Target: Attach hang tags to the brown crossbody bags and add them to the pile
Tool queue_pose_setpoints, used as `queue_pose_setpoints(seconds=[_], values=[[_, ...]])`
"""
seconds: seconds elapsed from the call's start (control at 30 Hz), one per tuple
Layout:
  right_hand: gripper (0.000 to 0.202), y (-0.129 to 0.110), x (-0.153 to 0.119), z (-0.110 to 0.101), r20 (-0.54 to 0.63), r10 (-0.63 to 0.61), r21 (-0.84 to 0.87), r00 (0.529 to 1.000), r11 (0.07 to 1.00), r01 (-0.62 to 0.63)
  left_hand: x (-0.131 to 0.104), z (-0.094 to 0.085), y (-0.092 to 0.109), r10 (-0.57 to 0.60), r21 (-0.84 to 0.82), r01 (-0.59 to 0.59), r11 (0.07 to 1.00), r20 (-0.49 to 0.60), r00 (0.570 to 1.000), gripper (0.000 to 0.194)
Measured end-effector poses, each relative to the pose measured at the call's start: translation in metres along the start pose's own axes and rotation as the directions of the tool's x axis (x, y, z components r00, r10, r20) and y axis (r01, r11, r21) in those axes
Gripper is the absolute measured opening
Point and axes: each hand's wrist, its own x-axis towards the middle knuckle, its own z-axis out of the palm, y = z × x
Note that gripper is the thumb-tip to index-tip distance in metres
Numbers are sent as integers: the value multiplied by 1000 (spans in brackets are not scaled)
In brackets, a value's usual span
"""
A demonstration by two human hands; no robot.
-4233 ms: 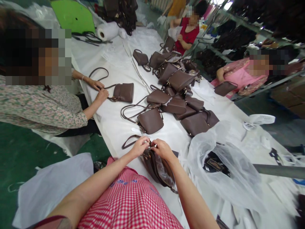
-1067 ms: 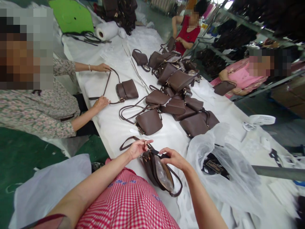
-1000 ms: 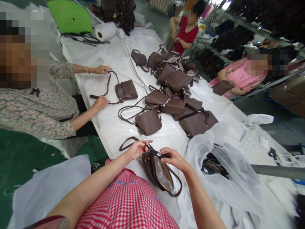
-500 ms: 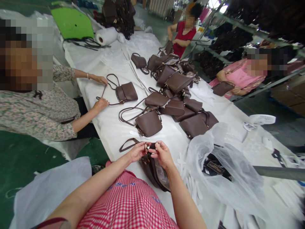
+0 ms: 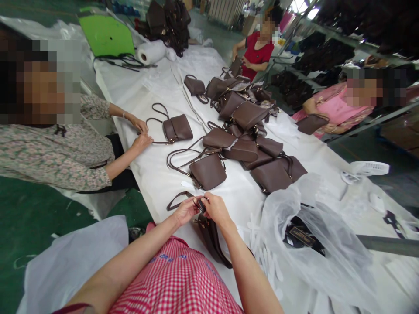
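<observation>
Close together at the near edge of the white table, my left hand [image 5: 187, 211] and my right hand [image 5: 214, 209] both pinch a dark brown strap [image 5: 201, 204]. The strap's loop lies on the table to the left of my fingers. Below my hands a brown bag [image 5: 212, 242] leans against my checked apron, partly hidden by my right forearm. Just beyond my fingers rests another brown bag [image 5: 208, 171] with its strap looped to the left.
Many brown bags [image 5: 248, 114] are heaped mid-table. A clear plastic bag [image 5: 340, 244] holding dark labelled items lies at right. A person at left handles the strap of a bag [image 5: 178, 127]; two people hold bags across the table. A white fan [image 5: 369, 168] stands far right.
My right hand has turned and closed in toward my left hand at the strap. The person at left has brought both hands together. The view has shifted slightly.
</observation>
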Motion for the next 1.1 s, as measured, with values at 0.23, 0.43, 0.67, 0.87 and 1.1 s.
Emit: queue_pose_setpoints(seconds=[0.23,0.43,0.67,0.87,1.1], values=[[22,-1,-1,3,-9,-3,-283,1000,959,0,-1,7,18,-48,318,-1,948,146,988,35],[22,3,5,2,113,-202,-299,973,927,227,-4,12,25,-3,550,-79,832,148,989,29],[30,21,-10,7,-130,-287,-74,949,957,279,-7,19,36,-76,639,-11,769,109,991,39],[64,57,-68,7,-126,-38,-354,991,935,-10,-26,-18,97,8,860,-45,508,47,999,28],[54,69,-86,22,-119,-29,-221,993,975,2,-41,-61,111,-80,969,125,213,-110,991,7]])
